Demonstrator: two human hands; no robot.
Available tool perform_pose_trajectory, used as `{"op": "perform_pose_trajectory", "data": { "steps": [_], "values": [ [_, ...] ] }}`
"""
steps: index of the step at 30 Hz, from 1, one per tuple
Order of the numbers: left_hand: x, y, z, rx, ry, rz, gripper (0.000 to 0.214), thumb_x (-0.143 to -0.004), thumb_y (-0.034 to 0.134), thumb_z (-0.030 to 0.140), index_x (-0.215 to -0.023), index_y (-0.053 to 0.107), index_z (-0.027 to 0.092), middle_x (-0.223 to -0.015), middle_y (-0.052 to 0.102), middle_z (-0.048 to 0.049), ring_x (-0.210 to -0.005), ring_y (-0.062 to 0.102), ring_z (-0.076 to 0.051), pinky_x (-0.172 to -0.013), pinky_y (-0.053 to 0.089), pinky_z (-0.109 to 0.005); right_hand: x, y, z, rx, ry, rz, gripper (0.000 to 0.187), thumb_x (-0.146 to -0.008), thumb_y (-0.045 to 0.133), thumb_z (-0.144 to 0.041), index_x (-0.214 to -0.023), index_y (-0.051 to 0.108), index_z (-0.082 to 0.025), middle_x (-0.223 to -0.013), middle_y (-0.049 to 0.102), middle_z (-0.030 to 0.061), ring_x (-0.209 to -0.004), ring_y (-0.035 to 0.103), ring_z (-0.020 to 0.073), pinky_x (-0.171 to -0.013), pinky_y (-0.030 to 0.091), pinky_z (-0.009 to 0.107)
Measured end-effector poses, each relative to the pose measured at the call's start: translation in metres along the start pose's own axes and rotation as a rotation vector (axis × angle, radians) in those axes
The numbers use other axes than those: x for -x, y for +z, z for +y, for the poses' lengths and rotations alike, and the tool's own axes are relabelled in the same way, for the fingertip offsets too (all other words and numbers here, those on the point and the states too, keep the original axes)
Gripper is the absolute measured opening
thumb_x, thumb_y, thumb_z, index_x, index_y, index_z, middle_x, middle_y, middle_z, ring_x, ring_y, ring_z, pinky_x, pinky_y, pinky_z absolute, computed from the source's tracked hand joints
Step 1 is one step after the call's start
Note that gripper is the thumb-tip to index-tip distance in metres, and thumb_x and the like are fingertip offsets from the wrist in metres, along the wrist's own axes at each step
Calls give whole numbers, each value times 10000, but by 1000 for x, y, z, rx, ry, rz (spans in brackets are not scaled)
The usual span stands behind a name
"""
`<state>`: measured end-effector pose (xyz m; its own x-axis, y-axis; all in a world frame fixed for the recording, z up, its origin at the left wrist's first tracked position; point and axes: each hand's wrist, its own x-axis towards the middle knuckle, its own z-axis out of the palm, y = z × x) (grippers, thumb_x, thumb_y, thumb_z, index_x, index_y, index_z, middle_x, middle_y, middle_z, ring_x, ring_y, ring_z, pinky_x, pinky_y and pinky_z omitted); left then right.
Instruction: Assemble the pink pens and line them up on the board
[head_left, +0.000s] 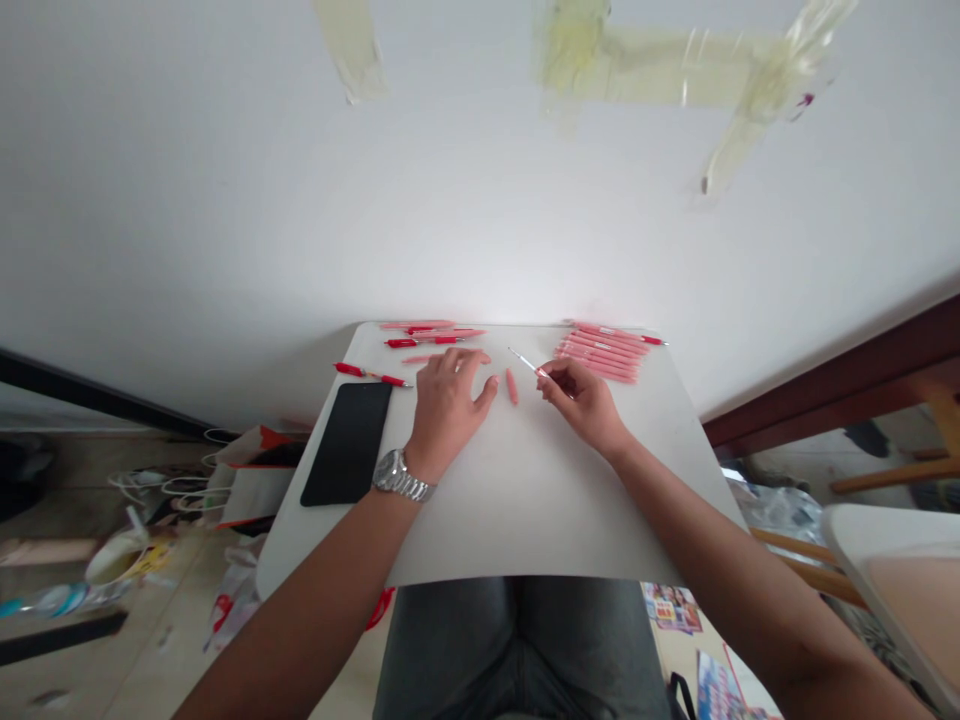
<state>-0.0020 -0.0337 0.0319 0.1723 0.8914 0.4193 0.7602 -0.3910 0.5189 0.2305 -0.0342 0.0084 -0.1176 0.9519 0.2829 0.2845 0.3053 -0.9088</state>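
Observation:
My right hand [589, 402] pinches a pen refill [523, 360], a thin clear stick whose tip points up and left; a bit of red shows at the fingertips, and the rest is hidden in the hand. My left hand [450, 400] is open over the table, thumb and fingers apart, with nothing in it. Between the hands lies a short pink pen barrel piece [511, 387]. Behind the left hand are several red and pink pen parts [433, 332], and a red pen [371, 375] lies to its left. Beyond the right hand is a row of pink pens [600, 352].
A black tablet or large phone [346, 445] lies on the left of the white table [517, 520]. The wall [480, 200] stands right behind the table. Bags [259, 480] are on the floor at left, and another white surface [900, 540] is at right.

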Motion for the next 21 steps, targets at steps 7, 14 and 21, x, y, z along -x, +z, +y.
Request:
{"op": "perform_pose_trajectory", "data": {
  "steps": [7,14,21],
  "values": [
    [7,-7,1,-418,-105,-28,493,-995,603,500,-1435,611,277,-1584,458,-229,-1391,409,-494,-1058,369,-714,-2,-1,6,-34,-11,16,414,-966,679,-619,-1047,659,-214,-850,690,31,-736,631,161,-711,527,317],
    [5,-10,-12,-435,-160,-63,535,-1004,563,547,-1446,600,249,-1637,389,-263,-1431,367,-522,-989,428,-751,-2,-1,2,-37,-13,23,415,-963,682,-621,-1047,661,-216,-864,707,43,-737,638,166,-719,544,329],
    [5,-15,-14,-448,-193,-72,543,-1008,558,533,-1457,599,231,-1625,397,-264,-1422,372,-523,-1004,420,-759,-2,-3,2,-52,-26,29,371,-980,681,-581,-1038,659,-214,-875,703,38,-739,644,162,-712,535,325]
  ]
}}
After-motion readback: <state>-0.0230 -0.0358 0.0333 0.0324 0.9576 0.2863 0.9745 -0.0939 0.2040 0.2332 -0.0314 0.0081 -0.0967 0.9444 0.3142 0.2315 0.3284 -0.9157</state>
